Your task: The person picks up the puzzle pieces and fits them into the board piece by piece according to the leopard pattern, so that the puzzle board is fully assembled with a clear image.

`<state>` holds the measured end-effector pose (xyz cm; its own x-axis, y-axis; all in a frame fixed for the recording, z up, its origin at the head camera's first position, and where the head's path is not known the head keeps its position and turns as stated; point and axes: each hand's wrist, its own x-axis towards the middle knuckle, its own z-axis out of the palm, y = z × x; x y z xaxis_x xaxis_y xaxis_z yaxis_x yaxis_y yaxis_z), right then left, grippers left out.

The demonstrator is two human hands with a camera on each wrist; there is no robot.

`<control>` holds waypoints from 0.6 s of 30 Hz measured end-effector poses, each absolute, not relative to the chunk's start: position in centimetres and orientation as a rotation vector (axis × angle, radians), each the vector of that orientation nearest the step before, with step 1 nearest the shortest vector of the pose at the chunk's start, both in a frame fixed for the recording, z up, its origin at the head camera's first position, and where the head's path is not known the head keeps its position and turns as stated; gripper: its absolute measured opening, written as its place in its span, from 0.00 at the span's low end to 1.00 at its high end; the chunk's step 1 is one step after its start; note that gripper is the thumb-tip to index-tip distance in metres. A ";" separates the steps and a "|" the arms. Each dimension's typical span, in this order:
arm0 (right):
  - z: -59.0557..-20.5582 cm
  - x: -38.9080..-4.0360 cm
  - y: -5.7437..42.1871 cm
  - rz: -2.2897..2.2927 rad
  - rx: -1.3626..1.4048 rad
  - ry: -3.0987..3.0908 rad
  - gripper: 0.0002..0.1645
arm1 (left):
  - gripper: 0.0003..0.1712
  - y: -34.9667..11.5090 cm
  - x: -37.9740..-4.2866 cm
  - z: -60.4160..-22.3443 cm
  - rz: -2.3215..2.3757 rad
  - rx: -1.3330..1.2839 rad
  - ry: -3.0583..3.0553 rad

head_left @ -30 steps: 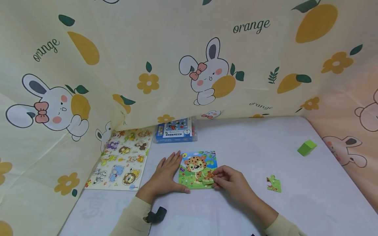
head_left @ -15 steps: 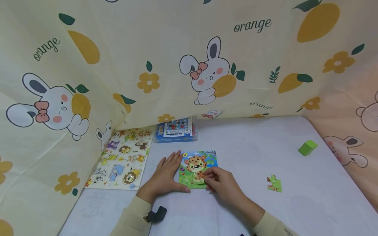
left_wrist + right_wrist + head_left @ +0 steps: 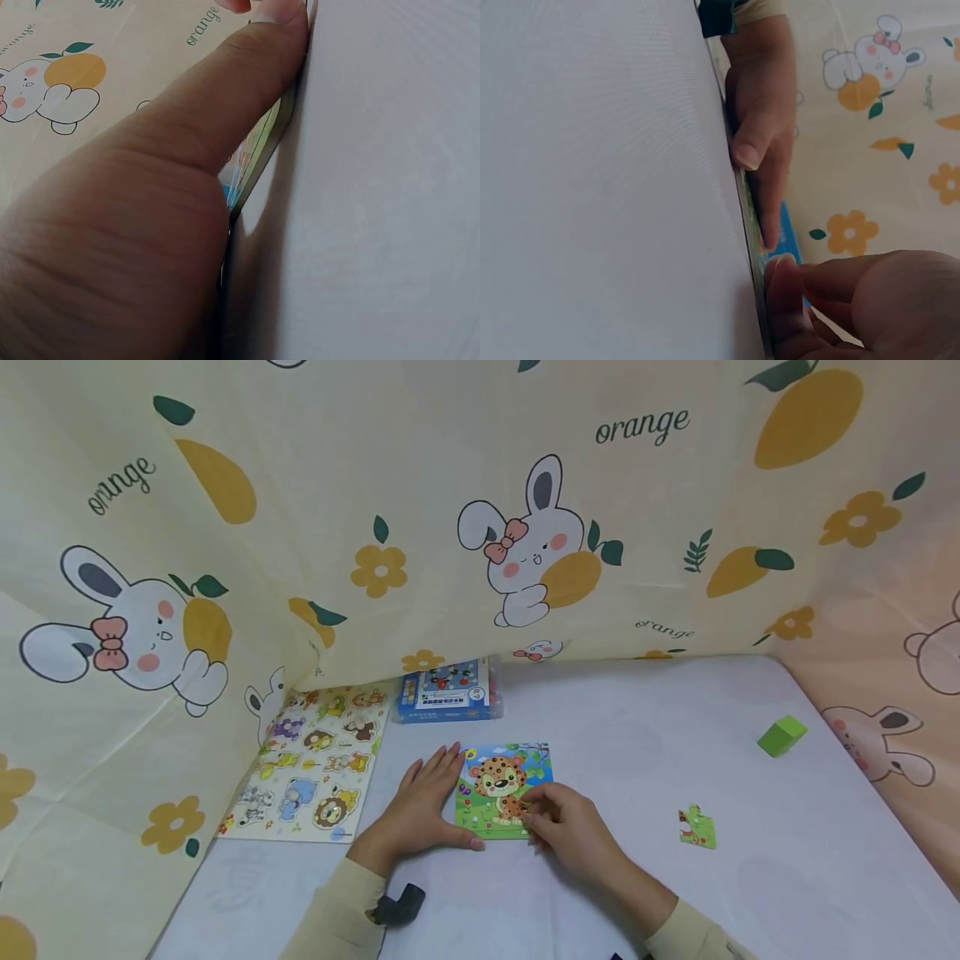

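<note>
A square leopard jigsaw puzzle [image 3: 483, 777] lies on the white table in front of me. My left hand [image 3: 420, 810] rests with straight fingers along its left edge, the thumb [image 3: 247, 67] at the near edge. At the puzzle's lower right, my right hand [image 3: 570, 827] pinches a puzzle piece between thumb and bent fingers. These fingers cover most of that piece and the corner around it. The right wrist view shows the thumb and fingers [image 3: 787, 292] low at the board's edge. A loose green puzzle piece [image 3: 697, 827] lies apart to the right.
An animal picture board [image 3: 348, 789] lies at the left. Behind the puzzle stands a blue-and-clear plastic box [image 3: 450, 693]. A green block [image 3: 782, 736] sits at the far right. A printed curtain [image 3: 420, 468] hangs round the table [image 3: 622, 718].
My right hand has moved left over the puzzle with the puzzle piece, then shifted slightly. The piece now appears to lie lower in the picture. The left hand has stayed put.
</note>
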<state>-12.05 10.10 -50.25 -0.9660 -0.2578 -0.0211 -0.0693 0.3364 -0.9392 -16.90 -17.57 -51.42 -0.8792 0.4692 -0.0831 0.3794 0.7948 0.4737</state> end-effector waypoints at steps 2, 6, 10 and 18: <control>-50.2 -12.0 10.2 -1.683 -0.311 2.427 0.10 | 0.85 -17.6 -16.9 -51.4 0.677 0.668 2.787; -50.0 -11.9 10.5 -1.665 -0.330 2.405 0.11 | 0.85 -17.6 -16.8 -51.3 0.684 0.670 2.787; -49.9 -11.9 10.8 -1.669 -0.357 2.357 0.15 | 0.85 -17.5 -16.8 -51.3 0.687 0.665 2.788; -49.4 -11.9 11.7 -1.690 -0.463 2.295 0.23 | 0.85 -17.5 -16.9 -51.4 0.697 0.661 2.783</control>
